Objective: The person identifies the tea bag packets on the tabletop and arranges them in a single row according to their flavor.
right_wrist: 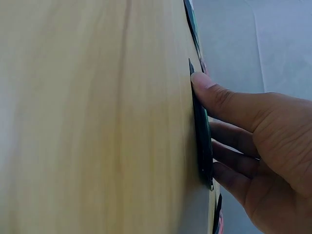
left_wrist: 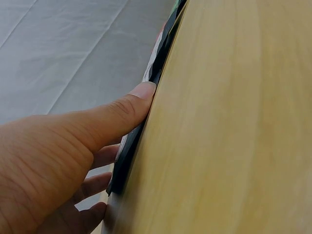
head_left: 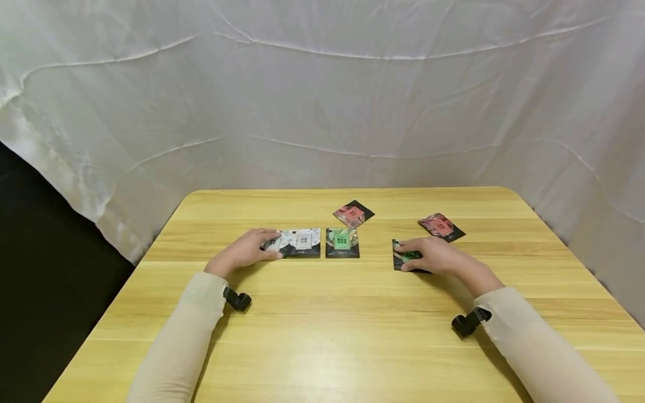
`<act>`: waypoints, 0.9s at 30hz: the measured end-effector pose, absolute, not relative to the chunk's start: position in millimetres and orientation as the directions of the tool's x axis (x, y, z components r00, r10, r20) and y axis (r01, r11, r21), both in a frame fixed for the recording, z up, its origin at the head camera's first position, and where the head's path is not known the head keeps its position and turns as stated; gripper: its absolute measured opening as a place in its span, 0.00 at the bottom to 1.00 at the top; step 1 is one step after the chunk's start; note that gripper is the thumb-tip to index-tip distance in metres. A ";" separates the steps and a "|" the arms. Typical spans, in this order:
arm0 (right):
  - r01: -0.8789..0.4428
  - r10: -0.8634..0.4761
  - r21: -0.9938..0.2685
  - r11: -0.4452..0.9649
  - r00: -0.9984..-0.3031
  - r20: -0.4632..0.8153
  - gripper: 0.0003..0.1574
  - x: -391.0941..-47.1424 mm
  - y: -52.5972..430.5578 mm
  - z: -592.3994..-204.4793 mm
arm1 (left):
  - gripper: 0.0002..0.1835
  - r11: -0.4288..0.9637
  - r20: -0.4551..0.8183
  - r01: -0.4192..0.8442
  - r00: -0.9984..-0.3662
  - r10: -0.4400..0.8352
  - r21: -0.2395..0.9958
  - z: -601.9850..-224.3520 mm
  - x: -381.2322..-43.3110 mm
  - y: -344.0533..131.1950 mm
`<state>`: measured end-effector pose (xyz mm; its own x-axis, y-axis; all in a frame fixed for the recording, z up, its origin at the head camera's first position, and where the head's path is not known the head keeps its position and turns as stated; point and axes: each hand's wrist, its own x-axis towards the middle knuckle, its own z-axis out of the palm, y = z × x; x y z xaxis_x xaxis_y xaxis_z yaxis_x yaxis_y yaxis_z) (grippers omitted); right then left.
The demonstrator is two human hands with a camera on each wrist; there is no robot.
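On the wooden table, my left hand (head_left: pixel 249 248) spans the leftmost white-and-black packet, thumb at its near edge and fingers at its far and left side. Another white-and-black packet (head_left: pixel 304 243) adjoins it on the right. A flat green-and-black packet (head_left: pixel 342 242) lies beside that pair, a small gap away. With thumb and fingers my right hand (head_left: pixel 432 256) holds a second green-and-black packet (right_wrist: pixel 201 139), partly covered by the hand. Its thumb (right_wrist: pixel 207 85) lies along the near edge in the right wrist view.
Behind the row lies a red-and-black packet (head_left: pixel 354 214), turned at an angle. A further red-and-black packet (head_left: pixel 442 226) rests just beyond my right hand. The table (head_left: pixel 322 324) ends at a pale hanging cloth (head_left: pixel 322 112).
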<state>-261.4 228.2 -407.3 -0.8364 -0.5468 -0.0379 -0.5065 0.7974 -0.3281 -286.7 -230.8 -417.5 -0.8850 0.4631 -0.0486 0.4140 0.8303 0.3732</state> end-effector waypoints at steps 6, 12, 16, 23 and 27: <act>-0.496 -0.542 -0.336 0.800 -0.839 -0.050 0.34 -265.0 220.7 -409.0 | 0.38 0.827 -0.044 0.423 -0.881 0.470 0.371 -417.9 -288.1 -229.9; -0.524 -0.562 -0.311 0.793 -0.826 -0.040 0.34 -267.8 211.6 -406.6 | 0.39 0.832 -0.053 0.414 -0.884 0.464 0.370 -418.7 -288.9 -230.3; -0.519 -0.553 -0.301 0.800 -0.832 -0.037 0.35 -270.8 205.3 -406.0 | 0.39 0.833 -0.056 0.407 -0.887 0.459 0.374 -418.9 -288.4 -230.6; -0.496 -0.539 -0.309 0.811 -0.840 -0.065 0.38 -276.5 198.4 -406.4 | 0.39 0.832 -0.059 0.404 -0.887 0.458 0.379 -418.2 -287.6 -230.2; -0.502 -0.548 -0.315 0.805 -0.833 -0.073 0.39 -279.5 194.5 -405.0 | 0.39 0.831 -0.056 0.406 -0.887 0.459 0.380 -417.2 -287.2 -230.1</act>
<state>-279.5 194.5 -405.0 -0.8331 -0.5482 -0.0733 -0.5021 0.8053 -0.3153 -287.2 -230.1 -417.2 -0.8867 0.4590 -0.0559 0.4061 0.8309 0.3803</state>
